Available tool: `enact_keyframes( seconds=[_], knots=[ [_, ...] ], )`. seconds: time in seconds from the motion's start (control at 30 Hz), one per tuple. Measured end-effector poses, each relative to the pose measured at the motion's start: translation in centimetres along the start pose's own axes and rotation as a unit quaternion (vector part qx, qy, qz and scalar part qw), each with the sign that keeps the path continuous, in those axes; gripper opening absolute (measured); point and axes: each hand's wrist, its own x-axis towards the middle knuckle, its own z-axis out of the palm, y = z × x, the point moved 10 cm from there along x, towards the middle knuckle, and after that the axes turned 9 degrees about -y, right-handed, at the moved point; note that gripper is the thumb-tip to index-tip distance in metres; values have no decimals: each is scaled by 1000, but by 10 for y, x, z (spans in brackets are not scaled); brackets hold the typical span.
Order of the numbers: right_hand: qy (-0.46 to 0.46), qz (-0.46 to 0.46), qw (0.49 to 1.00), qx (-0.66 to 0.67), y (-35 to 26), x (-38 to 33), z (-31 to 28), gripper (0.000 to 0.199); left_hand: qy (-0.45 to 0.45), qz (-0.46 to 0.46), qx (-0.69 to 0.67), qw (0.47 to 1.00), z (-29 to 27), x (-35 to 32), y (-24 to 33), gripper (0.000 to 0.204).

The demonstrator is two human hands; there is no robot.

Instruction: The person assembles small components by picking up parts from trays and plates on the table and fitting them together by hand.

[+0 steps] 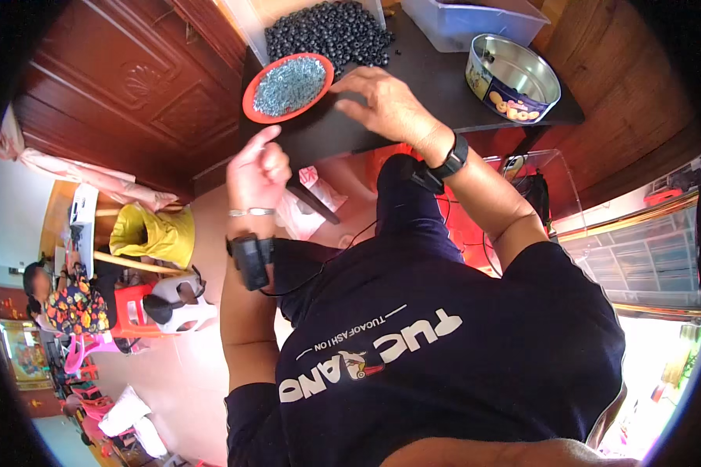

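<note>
A red-rimmed bowl (249,107) heaped with small silvery metal pieces (290,86) sits at the near left of the dark table. Behind it lies a large pile of small black bead-like pieces (327,33). My right hand (383,101) is over the table just right of the bowl, its fingers stretched forward and its thumb apart, with nothing visible in it. Below the bowl, in front of the table edge, my left hand (258,167) is held up with its fingers curled in. Whatever it may hold is too small to make out.
A round cookie tin (514,78) with a few black pieces inside stands at the table's right. Behind it is a translucent bluish bin (475,23). A carved wooden door (132,78) is on the left. Farther left, a person (74,303) sits near plastic stools (183,303).
</note>
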Motion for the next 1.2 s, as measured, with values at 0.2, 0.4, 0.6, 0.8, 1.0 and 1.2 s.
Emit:
enact_keyframes(
  seconds=[0.2,0.4,0.6,0.8,1.0,1.2],
  knots=[
    [-22,1,992,126,-24,0,11,19,62,-57,24,996,23,42,-62,14],
    [-113,147,983,7,74,33,7,23,35,65,362,929,19,96,43,16],
    [-217,133,965,-70,146,71,63,24,116,23,395,911,-18,133,62,15],
    [-228,145,961,-52,150,78,83,21,153,32,401,903,-30,139,59,10],
    [-249,166,952,-71,152,71,89,21,148,81,534,829,-33,155,73,15],
    [-231,159,960,-30,159,67,78,19,170,87,736,650,-9,148,76,24]
  ],
)
